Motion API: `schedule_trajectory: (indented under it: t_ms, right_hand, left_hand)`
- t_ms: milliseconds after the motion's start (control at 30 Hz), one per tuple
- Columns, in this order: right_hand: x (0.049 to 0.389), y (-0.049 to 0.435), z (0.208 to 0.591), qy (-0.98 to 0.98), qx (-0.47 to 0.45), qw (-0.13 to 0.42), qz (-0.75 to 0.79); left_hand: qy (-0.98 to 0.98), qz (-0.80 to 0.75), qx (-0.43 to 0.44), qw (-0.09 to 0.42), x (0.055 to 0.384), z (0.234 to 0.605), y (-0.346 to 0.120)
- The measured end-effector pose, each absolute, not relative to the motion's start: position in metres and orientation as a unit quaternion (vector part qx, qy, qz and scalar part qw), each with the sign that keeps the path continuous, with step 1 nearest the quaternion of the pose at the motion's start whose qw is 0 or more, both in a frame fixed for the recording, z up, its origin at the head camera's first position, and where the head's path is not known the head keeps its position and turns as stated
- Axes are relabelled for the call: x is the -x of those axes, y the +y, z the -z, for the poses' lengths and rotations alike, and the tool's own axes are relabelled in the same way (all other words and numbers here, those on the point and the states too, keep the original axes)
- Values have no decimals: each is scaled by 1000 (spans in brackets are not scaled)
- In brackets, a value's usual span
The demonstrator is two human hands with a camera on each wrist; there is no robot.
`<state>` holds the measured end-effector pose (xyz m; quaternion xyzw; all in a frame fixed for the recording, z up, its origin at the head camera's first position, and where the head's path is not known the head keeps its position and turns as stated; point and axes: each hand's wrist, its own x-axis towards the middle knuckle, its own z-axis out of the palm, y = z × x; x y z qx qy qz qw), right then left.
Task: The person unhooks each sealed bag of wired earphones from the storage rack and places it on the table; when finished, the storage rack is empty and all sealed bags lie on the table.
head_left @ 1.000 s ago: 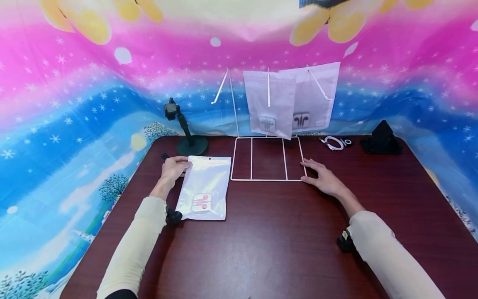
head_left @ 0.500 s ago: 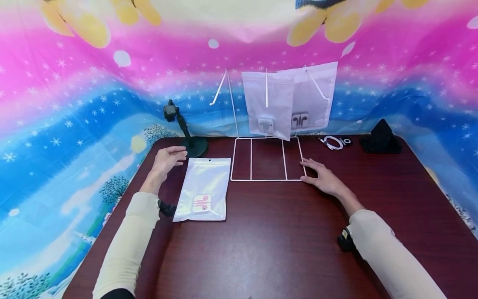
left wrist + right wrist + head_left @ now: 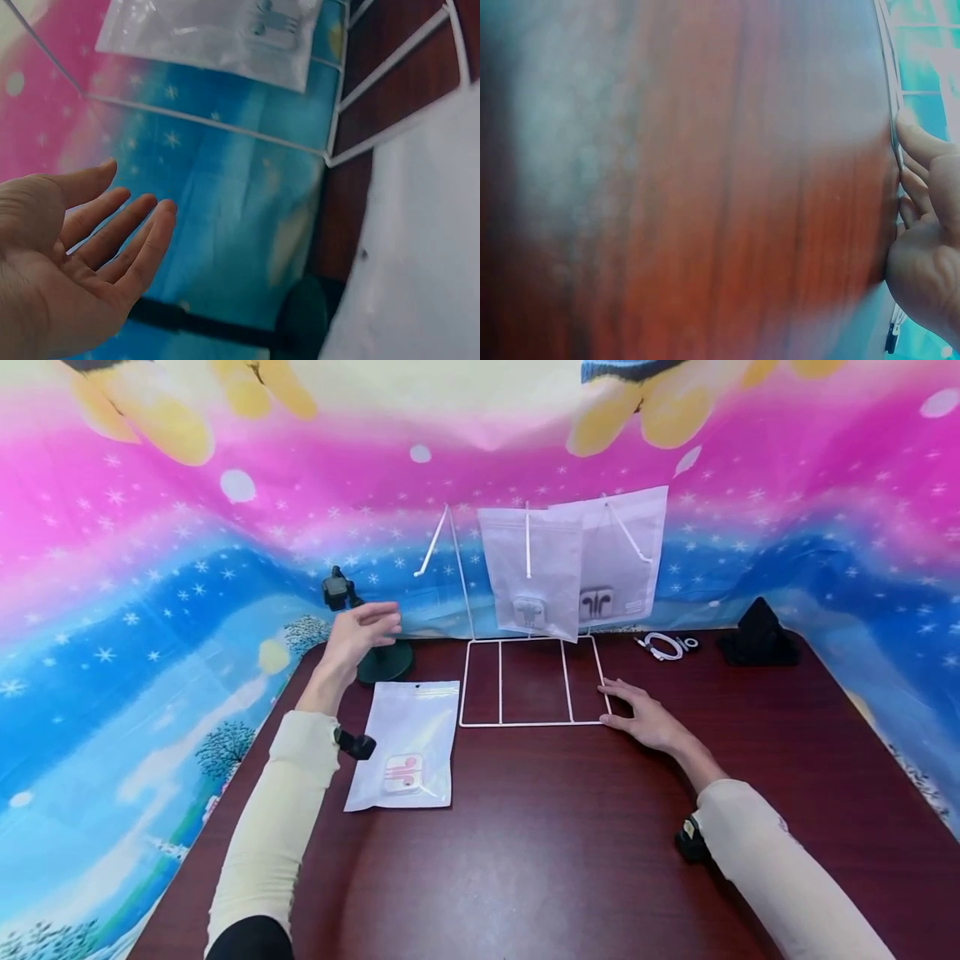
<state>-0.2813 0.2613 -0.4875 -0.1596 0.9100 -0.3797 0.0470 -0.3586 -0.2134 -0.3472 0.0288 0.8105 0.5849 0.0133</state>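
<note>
The table (image 3: 525,860) carries a white wire rack (image 3: 500,685), with two hanging bags (image 3: 510,560) at its middle and right hooks. A white bag (image 3: 427,727) lies flat just left of the rack's base. Your left hand (image 3: 358,637) is raised, its grip loosely spread, holding nothing. Your right hand (image 3: 651,720) has a wide grip, fingertips apparently touching the rack's right edge, though that wrist view is blurred. Pink earphones (image 3: 403,774) show in the white bag's near end.

Table (image 3: 525,843): passable from near edge up the middle, between flat bag (image 3: 401,735) and right hand (image 3: 647,717), also along right edge. Toward far edge, white rack (image 3: 532,724) plus hanging bags (image 3: 553,568) block; green stand (image 3: 386,663) blocks near far-left corner, black holder (image 3: 759,635) near far-right.
</note>
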Motion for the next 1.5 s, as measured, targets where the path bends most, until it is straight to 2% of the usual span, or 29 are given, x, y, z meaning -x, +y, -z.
schedule_trajectory:
  t_ms: [267,600,1267,1500]
  right_hand:
    - [280,263,486,911,152,49,380]
    - [281,261,486,913,155,52,374]
    - [280,261,487,914,156,49,371]
    - [281,262,486,914,156,54,369]
  left_hand:
    - [794,-602,-84,3,370,314,-171]
    - [768,-636,-69,2,381,298,-150]
    - [785,-613,-87,32,394,311,-77]
    - [796,-602,-62,16,401,303,-59]
